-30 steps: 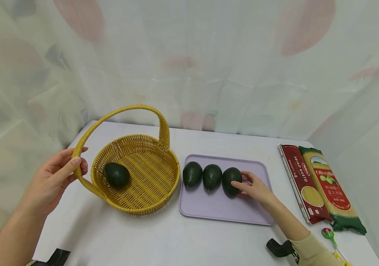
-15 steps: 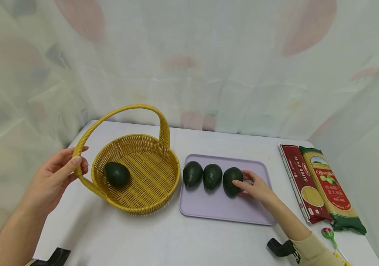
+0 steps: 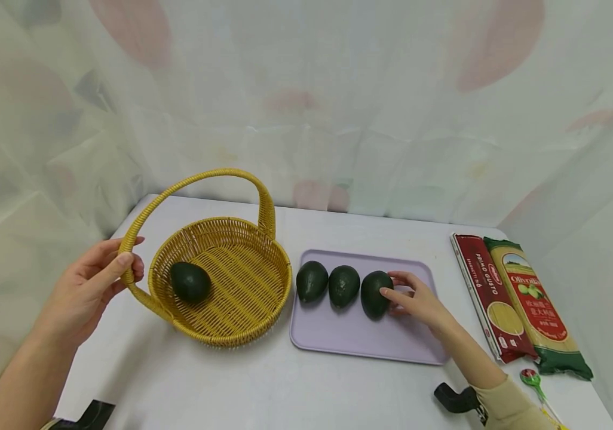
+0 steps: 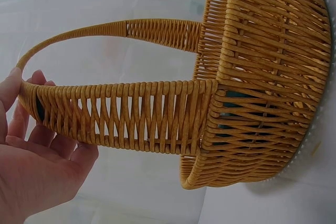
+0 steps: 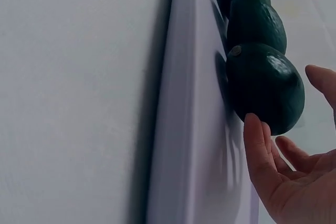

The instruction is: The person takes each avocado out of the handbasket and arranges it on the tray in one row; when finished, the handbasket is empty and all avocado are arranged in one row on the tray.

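One avocado (image 3: 190, 282) is placed inside the basket (image 3: 239, 301), at its left edge, the handle (image 3: 226, 172) gripped by the left hand (image 3: 87, 286); three avocados (image 3: 344, 286) are left, rowed from the left edge of the tray (image 3: 339, 340), the rightmost flanked by the wide-spread right hand (image 3: 416, 303).

A round yellow wicker basket (image 3: 239, 292) stands with its tall handle (image 3: 199, 177) gripped at nine o'clock by the left hand (image 3: 91, 283); one dark green avocado (image 3: 190, 282) lies inside, also at nine. Toward three o'clock, three similar avocados (image 3: 344, 286) line a lilac tray (image 3: 339, 337), the right hand's spread fingers (image 3: 400, 277) at the end one's three-o'clock side.
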The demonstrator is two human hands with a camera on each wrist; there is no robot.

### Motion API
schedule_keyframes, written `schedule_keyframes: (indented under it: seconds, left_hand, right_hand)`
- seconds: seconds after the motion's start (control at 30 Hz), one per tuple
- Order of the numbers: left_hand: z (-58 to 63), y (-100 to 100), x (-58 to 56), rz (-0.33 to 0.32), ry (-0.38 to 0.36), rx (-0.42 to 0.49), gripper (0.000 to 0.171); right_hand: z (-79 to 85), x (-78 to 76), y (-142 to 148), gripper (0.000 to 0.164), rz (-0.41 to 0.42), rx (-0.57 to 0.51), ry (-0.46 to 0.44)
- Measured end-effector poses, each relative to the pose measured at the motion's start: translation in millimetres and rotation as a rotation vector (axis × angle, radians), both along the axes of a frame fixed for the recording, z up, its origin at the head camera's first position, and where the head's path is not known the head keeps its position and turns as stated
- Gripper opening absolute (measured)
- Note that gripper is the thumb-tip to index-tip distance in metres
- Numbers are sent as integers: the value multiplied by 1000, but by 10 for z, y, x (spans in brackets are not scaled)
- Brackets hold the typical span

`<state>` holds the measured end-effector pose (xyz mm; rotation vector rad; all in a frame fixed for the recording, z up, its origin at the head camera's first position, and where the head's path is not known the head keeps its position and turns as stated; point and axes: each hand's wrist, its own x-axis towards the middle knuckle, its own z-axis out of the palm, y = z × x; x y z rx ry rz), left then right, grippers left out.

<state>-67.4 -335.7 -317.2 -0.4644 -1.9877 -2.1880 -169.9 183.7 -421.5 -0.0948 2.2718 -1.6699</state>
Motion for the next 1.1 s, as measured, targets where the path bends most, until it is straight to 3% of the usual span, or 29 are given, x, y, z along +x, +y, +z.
schedule_keyframes:
  seconds: [0.2, 0.5, 0.73, 1.1]
  left_hand:
    - [4, 1, 1, 1, -1, -3, 32]
    - [7, 2, 5, 5, -3, -6, 31]
    - [3, 8, 4, -2, 3, -2, 31]
    - [-1, 12, -1, -7, 10, 8, 31]
  right_hand:
    - [72, -5, 31, 64, -6, 46, 25]
    - [180, -53, 69, 52, 27, 122, 145]
    - [286, -80, -2, 41, 105, 156, 261]
    - [478, -96, -220, 33, 171, 243, 336]
